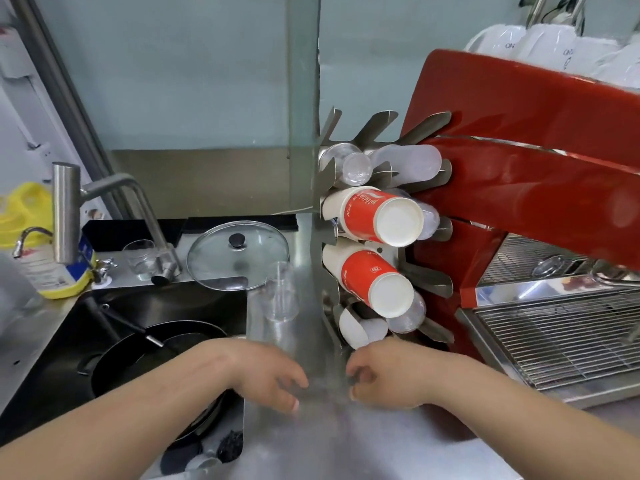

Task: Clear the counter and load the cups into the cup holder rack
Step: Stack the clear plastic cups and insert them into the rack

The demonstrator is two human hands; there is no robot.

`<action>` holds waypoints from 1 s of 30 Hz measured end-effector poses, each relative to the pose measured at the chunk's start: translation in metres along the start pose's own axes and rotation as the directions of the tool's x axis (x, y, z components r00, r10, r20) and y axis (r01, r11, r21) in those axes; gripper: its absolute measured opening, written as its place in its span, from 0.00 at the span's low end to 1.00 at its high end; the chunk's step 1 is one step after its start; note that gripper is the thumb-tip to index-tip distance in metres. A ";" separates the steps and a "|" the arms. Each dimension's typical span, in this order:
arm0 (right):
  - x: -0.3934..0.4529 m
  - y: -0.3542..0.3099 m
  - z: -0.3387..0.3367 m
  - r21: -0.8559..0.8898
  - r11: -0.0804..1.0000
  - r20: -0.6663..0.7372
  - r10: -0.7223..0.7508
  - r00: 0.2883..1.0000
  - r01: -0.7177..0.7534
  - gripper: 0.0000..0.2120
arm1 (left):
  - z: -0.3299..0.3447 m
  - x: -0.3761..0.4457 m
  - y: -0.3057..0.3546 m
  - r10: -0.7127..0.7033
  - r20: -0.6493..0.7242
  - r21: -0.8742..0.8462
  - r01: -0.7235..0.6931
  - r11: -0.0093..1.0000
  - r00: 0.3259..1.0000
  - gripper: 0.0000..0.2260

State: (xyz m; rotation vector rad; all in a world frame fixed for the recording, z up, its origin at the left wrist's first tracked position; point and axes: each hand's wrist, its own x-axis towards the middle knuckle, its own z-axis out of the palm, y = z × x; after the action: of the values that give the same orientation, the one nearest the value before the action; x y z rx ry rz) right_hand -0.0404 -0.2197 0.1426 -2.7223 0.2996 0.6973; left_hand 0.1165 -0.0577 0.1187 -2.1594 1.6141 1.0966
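Note:
The metal cup holder rack stands upright on the steel counter, against a red espresso machine. Its slots hold red-and-white paper cups, a second red-and-white stack, clear plastic cups and white cups. A tall stack of clear cups stands on the counter left of the rack. My left hand hovers just in front of that stack's base, fingers loosely apart. My right hand is below the rack's lowest slot with its fingers curled. A faint blur lies between the hands; I cannot tell what it is.
A black sink at the left holds a frying pan and scrubbers. Behind it are a tap, a small glass and a glass pot lid. The red espresso machine with its wire drip grate fills the right.

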 end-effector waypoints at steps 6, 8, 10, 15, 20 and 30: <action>0.050 -0.046 0.014 0.131 0.987 -0.063 -0.081 0.995 0.089 0.18 | -0.011 0.004 -0.041 -0.122 0.025 -0.075 0.123 0.990 0.992 0.22; 0.075 -0.056 0.005 0.188 0.979 -0.148 -0.049 0.988 0.077 0.22 | -0.026 0.004 -0.065 -0.201 -0.074 -0.077 0.195 0.978 0.977 0.19; 0.097 -0.065 -0.013 0.246 0.968 -0.215 0.009 0.977 0.045 0.24 | -0.042 0.005 -0.089 -0.265 -0.196 -0.093 0.251 0.964 0.944 0.19; 0.136 -0.073 -0.060 0.310 0.950 -0.323 0.133 0.937 -0.029 0.21 | -0.077 0.009 -0.121 -0.322 -0.309 -0.170 0.281 0.944 0.895 0.24; 0.168 -0.069 -0.074 0.367 0.920 -0.353 0.276 0.894 -0.140 0.24 | -0.095 0.028 -0.134 -0.314 -0.400 -0.231 0.237 0.944 0.861 0.31; 0.227 -0.064 -0.062 0.446 0.873 -0.277 0.345 0.897 -0.198 0.28 | -0.081 0.086 -0.153 -0.252 -0.492 -0.287 0.118 0.951 0.833 0.24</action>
State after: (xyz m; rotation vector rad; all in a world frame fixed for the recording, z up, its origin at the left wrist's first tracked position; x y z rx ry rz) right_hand 0.1989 -0.2094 0.0979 -2.3974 0.8361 0.1715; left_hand 0.2981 -0.1115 0.0795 -2.9093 1.4601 0.7086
